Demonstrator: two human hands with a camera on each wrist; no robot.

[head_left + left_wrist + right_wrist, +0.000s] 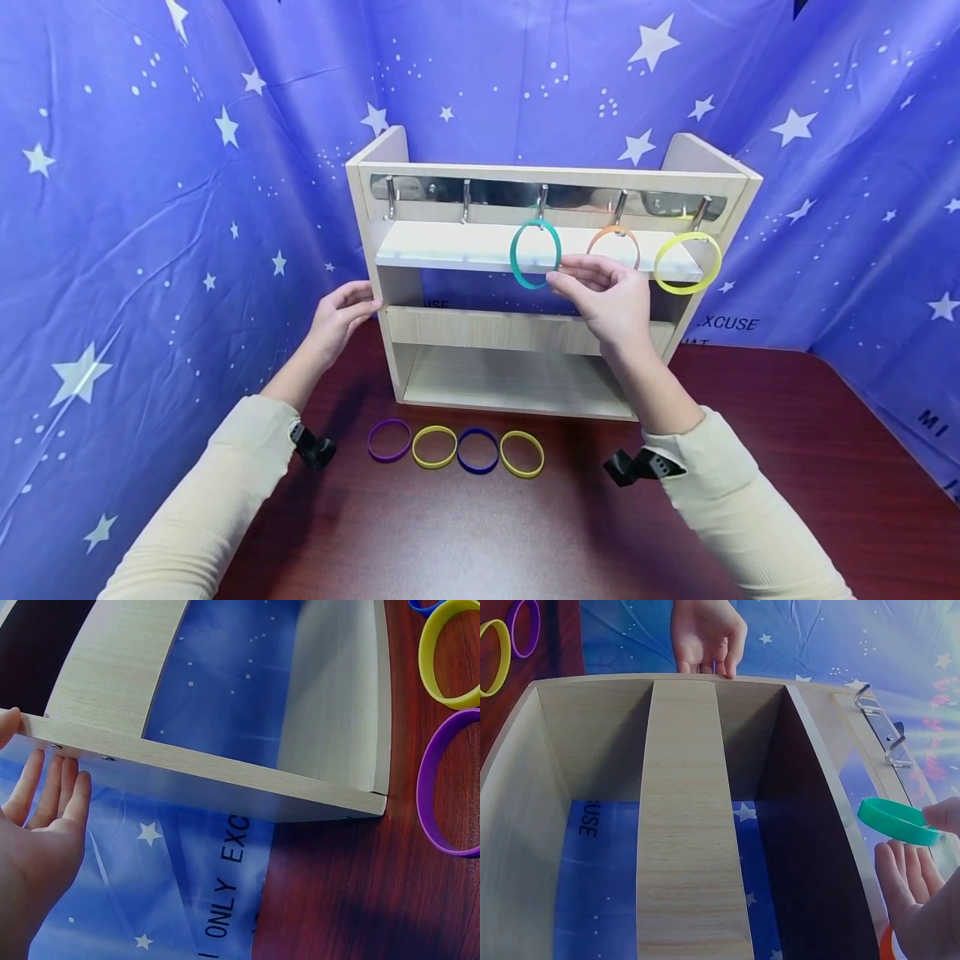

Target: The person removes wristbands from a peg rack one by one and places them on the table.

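Note:
My right hand (617, 304) pinches a teal silicone wristband (513, 258) between thumb and fingertips. The band's top edge overlaps the lower end of the middle hook (543, 200) in the head view. An orange wristband (636, 242) hangs from the hook to its right, partly behind my fingers, and a yellow wristband (687, 290) hangs from the rightmost hook. Against the left side of a pale wooden rack (525, 329), my left hand (336, 321) rests with its fingers on the outer face. Its thumb (9, 724) lies at the front edge in the left wrist view.
On the dark red table (480, 533), a purple wristband (370, 450), two yellow ones and a blue wristband (477, 472) lie in a row before the rack. Two bare hooks are at the left of the metal strip. A blue star-patterned curtain (480, 83) surrounds the table.

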